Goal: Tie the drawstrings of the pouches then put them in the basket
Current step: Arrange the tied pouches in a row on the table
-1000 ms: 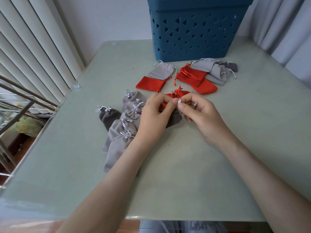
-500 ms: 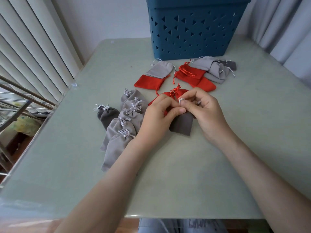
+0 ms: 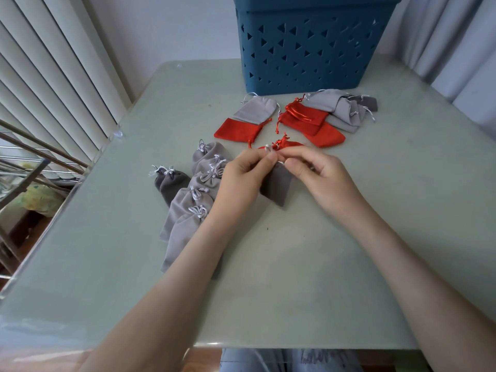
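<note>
Pale green table (image 3: 349, 251) fills your head view, with vertical blinds (image 3: 40, 89) off its left edge and a curtain (image 3: 456, 36) past its far right corner. At the middle of the far edge stands the blue basket (image 3: 308, 49).

Near the table's middle, your left hand (image 3: 241, 181) and right hand (image 3: 322, 178) meet. Each pinches the white drawstring (image 3: 268, 148) of the dark grey pouch (image 3: 277, 187) between thumb and forefinger. The pouch's body trails toward you between your hands.

Just left of your left wrist, tied light grey pouches (image 3: 188, 210) lie overlapping in a row, with two tied dark pouches (image 3: 169, 181) beside them toward the left edge.

Between your hands and the basket lie red pouches (image 3: 308, 119), one flat grey pouch (image 3: 255, 110) and a grey heap (image 3: 338, 108).
</note>
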Motion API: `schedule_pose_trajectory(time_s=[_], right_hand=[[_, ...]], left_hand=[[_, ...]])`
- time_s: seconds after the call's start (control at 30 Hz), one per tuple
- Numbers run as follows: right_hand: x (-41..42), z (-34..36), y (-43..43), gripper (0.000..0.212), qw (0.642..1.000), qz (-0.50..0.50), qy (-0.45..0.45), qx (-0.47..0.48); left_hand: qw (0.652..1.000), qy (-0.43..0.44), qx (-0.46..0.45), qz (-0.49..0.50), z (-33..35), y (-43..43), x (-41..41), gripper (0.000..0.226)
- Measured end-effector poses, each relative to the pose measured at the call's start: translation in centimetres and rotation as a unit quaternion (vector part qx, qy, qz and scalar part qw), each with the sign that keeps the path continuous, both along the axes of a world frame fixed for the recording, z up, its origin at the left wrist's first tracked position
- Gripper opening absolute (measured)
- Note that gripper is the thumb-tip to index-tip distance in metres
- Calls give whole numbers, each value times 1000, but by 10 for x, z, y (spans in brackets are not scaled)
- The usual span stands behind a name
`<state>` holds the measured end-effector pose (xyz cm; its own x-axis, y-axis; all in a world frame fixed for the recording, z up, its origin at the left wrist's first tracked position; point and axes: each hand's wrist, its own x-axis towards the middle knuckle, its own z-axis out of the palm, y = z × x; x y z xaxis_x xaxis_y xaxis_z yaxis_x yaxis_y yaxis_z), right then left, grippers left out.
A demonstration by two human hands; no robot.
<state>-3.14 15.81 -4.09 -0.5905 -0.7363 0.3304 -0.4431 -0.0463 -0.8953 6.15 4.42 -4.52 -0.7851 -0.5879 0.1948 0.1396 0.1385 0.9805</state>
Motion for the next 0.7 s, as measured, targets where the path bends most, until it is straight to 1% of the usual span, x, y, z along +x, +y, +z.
schedule_pose_trajectory(time_s=[0.1, 0.2, 0.27, 0.37, 0.43, 0.47, 0.53, 0.6, 0.63, 0.7], right_hand=[[0, -4, -3, 22, 999, -17, 28, 39], [-6, -6, -2, 17, 996, -33, 51, 63], [-11, -9, -1, 16, 991, -39, 95, 82], [-17, -13, 1, 17, 979, -32, 172, 108], [-21, -18, 1, 19, 962, -39, 228, 142], [-23, -20, 1, 17, 957, -50, 240, 154], [-23, -18, 1, 12, 958, -78, 222, 164], [-21, -15, 2, 18, 965, -104, 162, 177], [-19, -13, 2, 24, 973, -111, 105, 175], [-14, -11, 0, 37, 984, -103, -62, 135]], left_hand=[[1000, 5, 19, -14, -1, 1, 1, 21], [1000, -7, 11, -26, 0, 4, 2, 21], [999, -37, -35, -18, -1, 4, 2, 21], [984, -93, -151, 13, -4, 4, 2, 19], [977, -106, -183, 21, -4, 4, 2, 17], [975, -109, -195, 24, -4, 4, 2, 17], [968, -114, -223, 31, -5, 3, 2, 17], [963, -117, -240, 38, -5, 3, 2, 16], [962, -117, -242, 39, -6, 3, 2, 16], [963, -116, -240, 43, -7, 4, 1, 19]])
